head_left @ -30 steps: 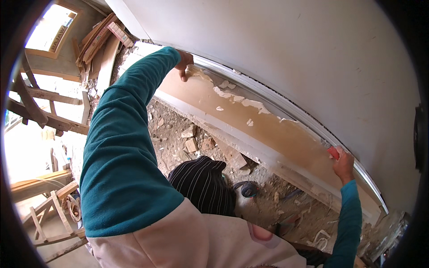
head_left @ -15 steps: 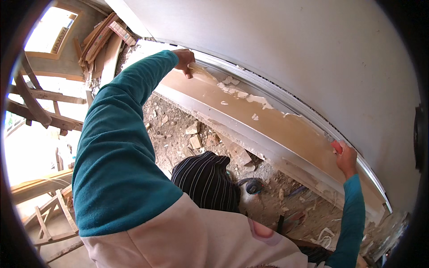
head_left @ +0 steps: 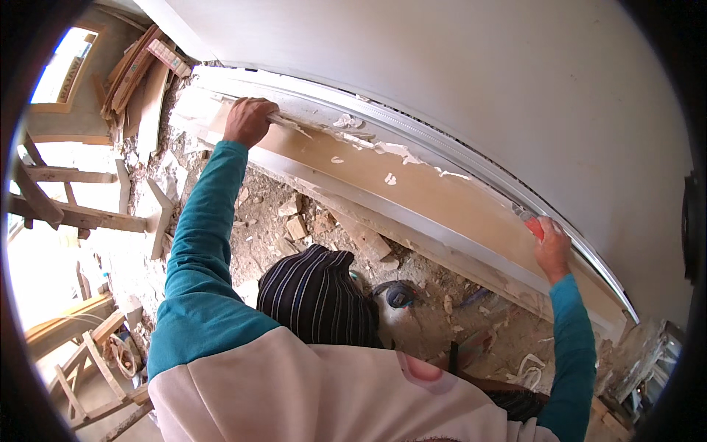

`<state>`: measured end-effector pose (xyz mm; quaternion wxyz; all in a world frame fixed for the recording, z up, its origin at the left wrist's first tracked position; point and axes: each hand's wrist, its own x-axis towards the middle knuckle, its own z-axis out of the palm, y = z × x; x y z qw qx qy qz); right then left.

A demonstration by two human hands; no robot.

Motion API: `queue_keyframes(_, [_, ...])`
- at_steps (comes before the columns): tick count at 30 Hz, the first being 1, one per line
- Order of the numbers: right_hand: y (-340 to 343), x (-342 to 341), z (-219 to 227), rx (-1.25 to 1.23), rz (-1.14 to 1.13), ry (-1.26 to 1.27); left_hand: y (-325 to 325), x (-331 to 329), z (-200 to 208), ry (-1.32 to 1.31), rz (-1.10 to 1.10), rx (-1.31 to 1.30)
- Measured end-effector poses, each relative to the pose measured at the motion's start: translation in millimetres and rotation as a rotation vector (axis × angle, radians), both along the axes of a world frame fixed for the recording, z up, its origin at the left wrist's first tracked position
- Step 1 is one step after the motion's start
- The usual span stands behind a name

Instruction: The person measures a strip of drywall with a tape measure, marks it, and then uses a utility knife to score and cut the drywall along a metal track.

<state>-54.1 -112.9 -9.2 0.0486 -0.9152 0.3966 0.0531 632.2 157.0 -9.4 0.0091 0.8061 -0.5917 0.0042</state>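
In my right hand [head_left: 554, 247] is a putty knife [head_left: 533, 225] with a red handle; its blade meets the far edge of a long tan board [head_left: 442, 197]. My left hand [head_left: 250, 121] is closed at the board's left end. From its fingers sticks a thin, flat pale piece [head_left: 283, 121], seen nearly edge-on; its kind is unclear. Ragged white paste [head_left: 398, 152] runs along the board's far edge between my hands, and a few loose blobs [head_left: 390, 179] of it lie on the tan face.
A white grooved strip [head_left: 434, 136] runs behind the board, below a large pale wall [head_left: 471, 66]. Rubble [head_left: 296, 227] and a dark round tool [head_left: 399, 296] lie on the ground near my striped-clothed knee [head_left: 317, 295]. Wooden frames [head_left: 81, 215] stand at left, with stacked boards [head_left: 132, 70] beyond.
My left hand has moved left and slightly nearer along the board, its flat piece turning more edge-on. The view has shifted; my right hand keeps the putty knife at the far edge.
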Motion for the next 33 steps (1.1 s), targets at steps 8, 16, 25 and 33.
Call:
queue_keyframes(8, [-12.1,7.9,5.9,0.133,-0.032,0.004,35.9,-32.8,-18.3,-0.258,0.420,-0.080])
queue_keyframes(16, [-20.1,28.4,26.3,-0.015,0.205,-0.046,66.1,-19.9,-76.2,0.100,0.834,-0.278])
queue_keyframes(25, [23.8,216.9,82.7,0.449,0.169,-0.240,62.1,-36.1,-77.3,0.155,0.943,-0.677])
queue_keyframes(33, [92.9,505.5,22.6,0.428,0.529,-0.637,65.5,-35.1,-76.1,0.138,1.019,-0.588])
